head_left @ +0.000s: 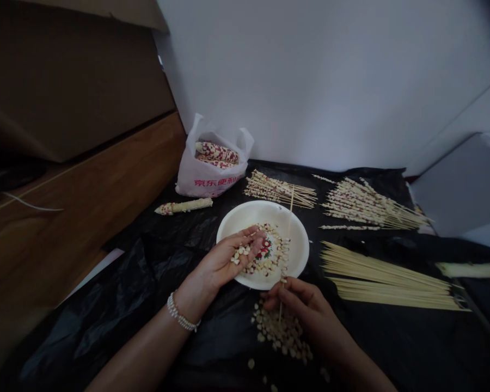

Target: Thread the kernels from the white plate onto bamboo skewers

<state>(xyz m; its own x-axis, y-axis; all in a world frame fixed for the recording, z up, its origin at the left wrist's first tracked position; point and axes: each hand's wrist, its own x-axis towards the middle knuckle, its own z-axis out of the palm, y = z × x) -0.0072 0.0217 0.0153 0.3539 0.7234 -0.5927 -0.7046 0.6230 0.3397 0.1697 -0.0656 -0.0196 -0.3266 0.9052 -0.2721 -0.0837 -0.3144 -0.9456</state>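
My left hand (228,257) is palm up over the near left rim of a white bowl (298,228), cupping several pale corn kernels (242,253). Loose kernels and a red and green pattern show in the bowl. My right hand (296,299), just off the bowl's near edge, pinches a thin wooden skewer (291,212). Kernels are threaded along the skewer's middle, and its bare upper end points away from me. Below my right hand a pile of kernels (283,335) lies on black plastic sheeting (224,332).
Behind the bowl stands a white plastic bag (210,179) with corn cobs. A mostly stripped cob (183,206) lies left. Threaded skewers (277,188) lie behind, another bunch (355,204) at right, nearer bare skewers (384,277). A wooden board (106,185) borders the left.
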